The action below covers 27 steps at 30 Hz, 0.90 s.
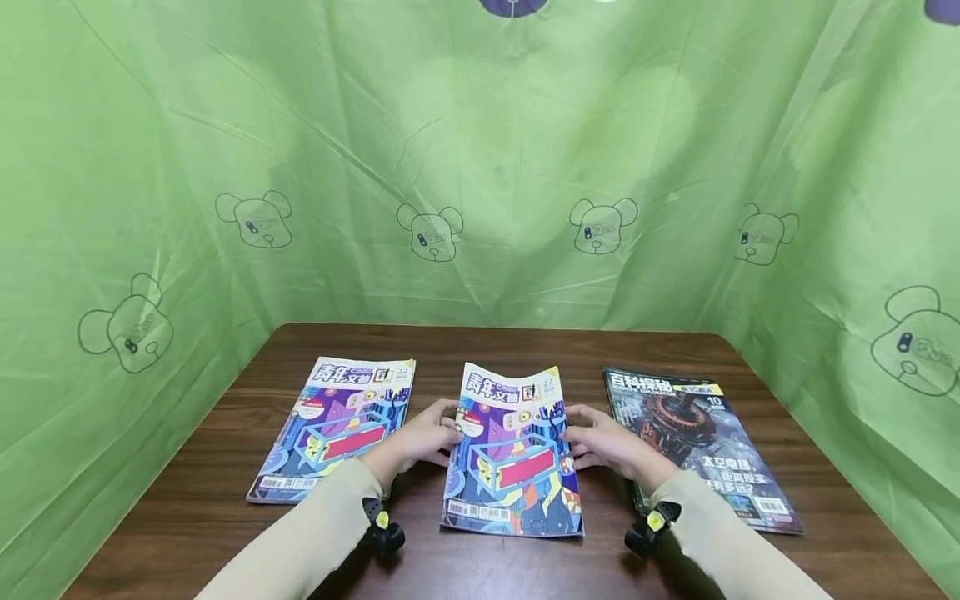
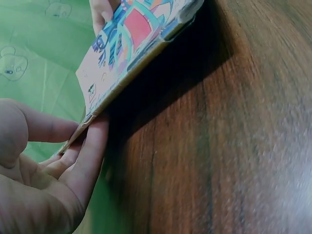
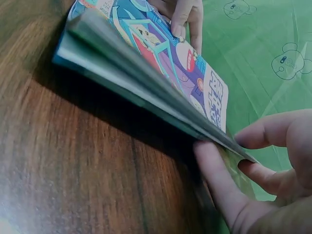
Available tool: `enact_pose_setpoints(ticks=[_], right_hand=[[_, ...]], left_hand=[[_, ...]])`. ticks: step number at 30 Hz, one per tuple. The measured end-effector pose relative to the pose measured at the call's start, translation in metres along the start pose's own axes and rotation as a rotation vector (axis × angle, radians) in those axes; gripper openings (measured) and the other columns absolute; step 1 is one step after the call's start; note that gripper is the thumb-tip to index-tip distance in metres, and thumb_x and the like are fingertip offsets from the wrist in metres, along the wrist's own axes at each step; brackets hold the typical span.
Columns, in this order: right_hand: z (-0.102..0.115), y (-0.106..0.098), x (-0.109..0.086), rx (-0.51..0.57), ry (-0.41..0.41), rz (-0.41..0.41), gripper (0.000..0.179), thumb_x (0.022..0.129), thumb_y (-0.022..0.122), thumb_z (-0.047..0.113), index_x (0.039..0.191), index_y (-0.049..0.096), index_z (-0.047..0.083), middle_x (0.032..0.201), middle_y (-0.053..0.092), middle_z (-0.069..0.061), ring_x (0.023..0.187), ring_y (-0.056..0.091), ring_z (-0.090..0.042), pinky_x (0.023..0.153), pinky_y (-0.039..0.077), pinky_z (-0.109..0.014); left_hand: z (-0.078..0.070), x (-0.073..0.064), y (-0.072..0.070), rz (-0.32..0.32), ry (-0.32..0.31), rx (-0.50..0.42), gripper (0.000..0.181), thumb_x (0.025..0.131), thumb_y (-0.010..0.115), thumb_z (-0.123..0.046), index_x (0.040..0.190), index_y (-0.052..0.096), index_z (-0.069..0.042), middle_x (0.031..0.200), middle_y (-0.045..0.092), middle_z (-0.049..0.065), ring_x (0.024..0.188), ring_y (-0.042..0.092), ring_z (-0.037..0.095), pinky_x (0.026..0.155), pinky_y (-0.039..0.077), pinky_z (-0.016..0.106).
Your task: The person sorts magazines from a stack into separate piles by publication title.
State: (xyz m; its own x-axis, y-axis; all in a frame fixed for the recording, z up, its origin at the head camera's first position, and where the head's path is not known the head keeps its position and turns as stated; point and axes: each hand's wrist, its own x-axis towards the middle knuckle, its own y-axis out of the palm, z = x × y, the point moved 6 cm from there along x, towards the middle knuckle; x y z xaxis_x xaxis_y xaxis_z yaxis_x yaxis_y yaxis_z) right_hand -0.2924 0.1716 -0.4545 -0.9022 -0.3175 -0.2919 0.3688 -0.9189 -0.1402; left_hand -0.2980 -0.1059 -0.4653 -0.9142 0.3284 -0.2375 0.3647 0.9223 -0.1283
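Both hands hold a colourful magazine (image 1: 513, 454) by its two side edges, at the middle of the table. My left hand (image 1: 423, 435) pinches the left edge, thumb on the cover and fingers beneath, as the left wrist view shows. On the opposite edge my right hand (image 1: 609, 440) pinches the same way; in the right wrist view its thumb lies above the pages (image 3: 146, 92) and fingers below. The magazine is raised off the wood, with a dark shadow under it, and its far edge bows. Its pages fan apart slightly along the right side.
At the left lies a magazine (image 1: 337, 429) with the same cover, partly behind the left forearm. A dark-covered magazine (image 1: 697, 450) lies at the right, atop at least one other, partly under the right forearm. A green curtain (image 1: 495, 275) hangs around the brown wooden table (image 1: 435, 342).
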Motion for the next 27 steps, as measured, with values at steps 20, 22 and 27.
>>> enact_pose_setpoints(ticks=[20,22,27], right_hand=[[0.018,0.031,0.023,0.057,-0.086,-0.029,0.061,0.095,0.061,-0.001,0.147,0.032,-0.012,0.110,0.066,-0.023,0.086,0.069,-0.025,0.074,0.061,-0.036],[0.021,0.037,0.027,0.074,-0.100,-0.024,0.059,0.095,0.062,-0.001,0.146,0.034,-0.013,0.109,0.066,-0.023,0.086,0.069,-0.025,0.075,0.061,-0.036],[0.029,0.057,0.038,0.117,-0.135,-0.019,0.056,0.095,0.064,-0.001,0.142,0.038,-0.013,0.106,0.067,-0.024,0.084,0.070,-0.025,0.074,0.061,-0.036]], left_hand=[[-0.009,-0.016,-0.055,-0.086,0.015,0.108,0.066,0.097,0.061,-0.005,0.155,0.031,-0.004,0.124,0.059,0.022,0.093,0.066,0.028,0.074,0.061,0.045],[-0.011,-0.020,-0.064,-0.097,0.023,0.130,0.065,0.097,0.061,-0.005,0.155,0.031,-0.004,0.120,0.062,0.021,0.092,0.065,0.026,0.073,0.061,0.043],[-0.015,-0.031,-0.088,-0.137,0.036,0.162,0.065,0.098,0.062,-0.009,0.155,0.032,-0.008,0.118,0.064,0.017,0.087,0.062,0.022,0.071,0.059,0.039]])
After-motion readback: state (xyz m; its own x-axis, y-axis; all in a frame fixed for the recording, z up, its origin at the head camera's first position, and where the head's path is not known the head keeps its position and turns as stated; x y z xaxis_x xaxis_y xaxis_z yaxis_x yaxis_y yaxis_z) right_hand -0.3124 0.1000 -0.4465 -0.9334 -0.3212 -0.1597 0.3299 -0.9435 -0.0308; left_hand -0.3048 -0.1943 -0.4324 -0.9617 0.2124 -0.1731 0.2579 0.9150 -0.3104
